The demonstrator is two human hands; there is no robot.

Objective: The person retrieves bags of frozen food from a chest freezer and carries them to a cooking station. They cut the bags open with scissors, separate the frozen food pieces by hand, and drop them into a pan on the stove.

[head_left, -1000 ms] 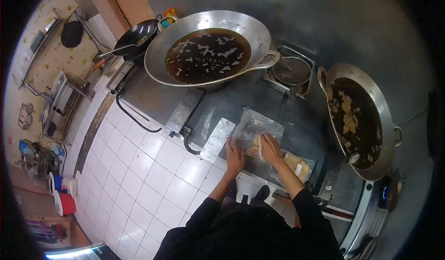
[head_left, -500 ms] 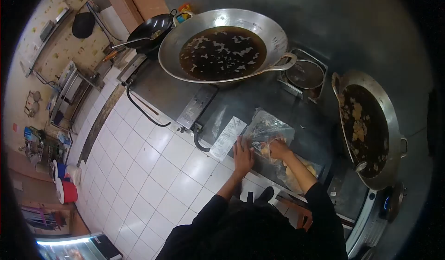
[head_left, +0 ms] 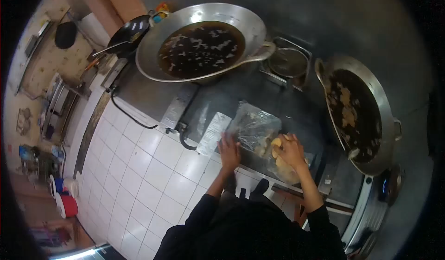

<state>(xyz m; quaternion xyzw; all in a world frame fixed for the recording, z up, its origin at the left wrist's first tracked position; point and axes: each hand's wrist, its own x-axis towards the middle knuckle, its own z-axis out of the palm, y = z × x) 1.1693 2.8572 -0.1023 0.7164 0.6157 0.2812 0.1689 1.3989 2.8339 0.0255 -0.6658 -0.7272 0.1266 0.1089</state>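
My right hand is closed on a yellowish piece of food, held above a second plastic bag near the counter's front edge. My left hand has its fingers spread, beside the lower left edge of a clear plastic bag and the lower end of a printed paper. Some pale contents show through the clear bag near its lower right side. What lies under my right palm is hidden.
A large wok of dark oil stands at the back left of the counter. On the right is another oil wok with frying pieces and a ladle. Between them sits a strainer over a metal tray. A black wok is farther left.
My right hand has come out of the clear bag and moved right, with the yellowish piece now visible in its fingers. My left hand stays near the bag's left side. The camera view has shifted.
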